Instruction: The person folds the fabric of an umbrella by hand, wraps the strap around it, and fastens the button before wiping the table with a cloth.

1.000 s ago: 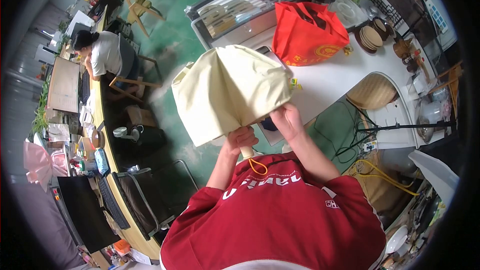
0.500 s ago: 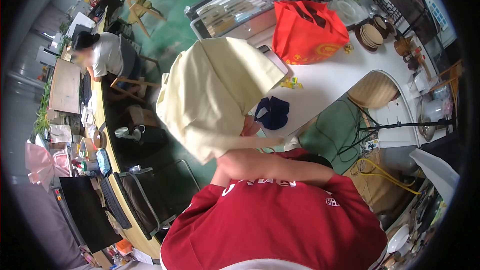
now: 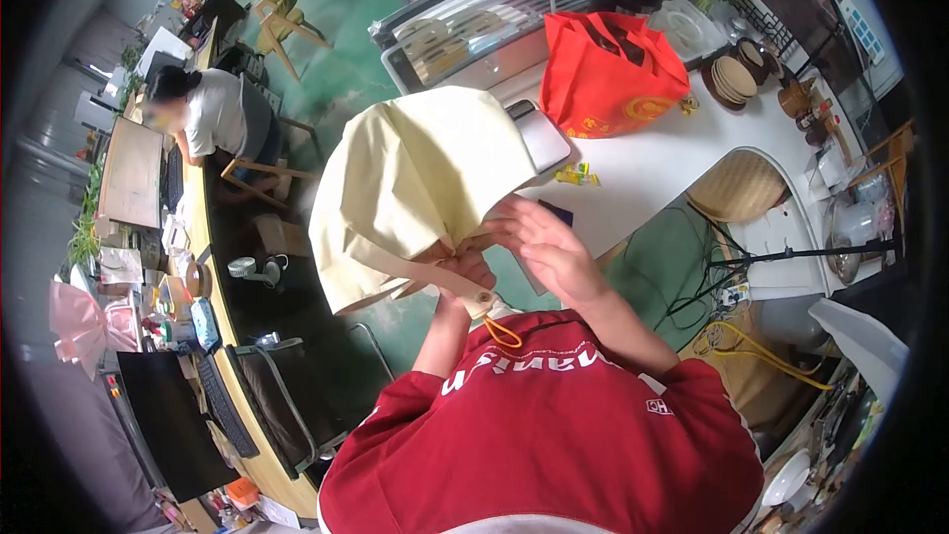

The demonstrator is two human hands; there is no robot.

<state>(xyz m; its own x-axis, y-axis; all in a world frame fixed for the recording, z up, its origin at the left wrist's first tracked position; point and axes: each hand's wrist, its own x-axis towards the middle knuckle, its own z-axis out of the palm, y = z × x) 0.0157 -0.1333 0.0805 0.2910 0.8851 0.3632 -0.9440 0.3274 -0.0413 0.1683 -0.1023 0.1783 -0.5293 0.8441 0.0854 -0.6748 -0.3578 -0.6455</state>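
Note:
A pale yellow umbrella [image 3: 425, 153], its canopy loosely gathered and half collapsed, spreads in front of my chest. My left hand [image 3: 469, 272] is closed around its gathered lower end, where the handle is hidden. A closing strap with a snap button hangs beside that hand, and an orange cord loop [image 3: 503, 333] dangles below. My right hand [image 3: 549, 247] has its fingers stretched out, the tips at the canopy's right edge. Behind the right hand, a dark blue folded cloth [image 3: 557, 211] on the table is mostly covered.
On the white table [image 3: 633, 178] are a red bag [image 3: 613, 79], a laptop-like silver item [image 3: 541, 136] and small yellow packets [image 3: 576, 174]. A woven basket [image 3: 736, 183] and cables are to the right. A person [image 3: 213, 114] sits at the desk on the left.
The umbrella has shifted slightly, and its strap has swung down with the orange loop now showing. My right arm has drawn back from across my body, bringing the right hand out beside the canopy.

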